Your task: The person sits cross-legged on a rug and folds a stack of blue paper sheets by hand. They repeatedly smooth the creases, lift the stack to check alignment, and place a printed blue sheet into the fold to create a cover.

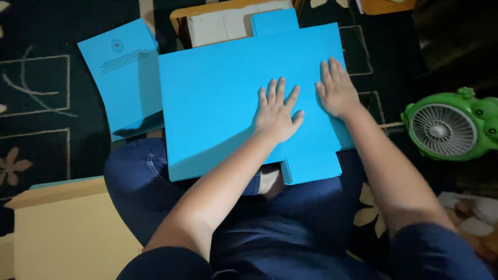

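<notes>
Over dark carpet (46,140), both hands (306,103) press flat a blue folder (218,98).

My arms are bare from the short dark navy sleeves down to the wrists. My left hand (275,114) and right hand (337,93) wear no rings, watch or gloves. I have on dark blue jeans, a seamed pocket showing at one hip.
</notes>
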